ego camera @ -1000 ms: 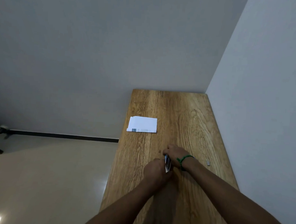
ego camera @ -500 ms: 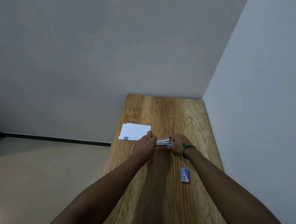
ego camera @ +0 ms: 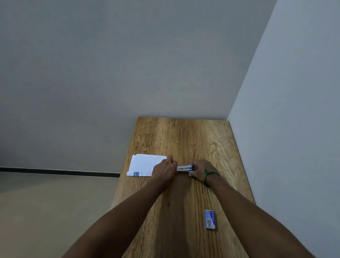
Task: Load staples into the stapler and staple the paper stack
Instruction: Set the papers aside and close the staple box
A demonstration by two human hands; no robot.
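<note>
A small metal stapler with blue ends (ego camera: 184,167) lies lengthwise between my two hands over the wooden table (ego camera: 184,141). My right hand (ego camera: 200,168), with a green band at the wrist, grips its right end. My left hand (ego camera: 165,169) closes on its left end and also rests on the right edge of the white paper stack (ego camera: 143,164), which lies at the table's left edge. Whether the paper sits inside the stapler's jaws is hidden by my left hand. A small blue staple box (ego camera: 210,219) lies on the table near my right forearm.
The narrow table runs away from me, with a grey wall close along its right side and another at its far end. On the left the table drops to a beige floor with a dark skirting line.
Both hands moved away from me and leftward with the stapler, up to the paper stack. The stapler turned from upright to lying sideways. The view tilted down, bringing the staple box into sight.
</note>
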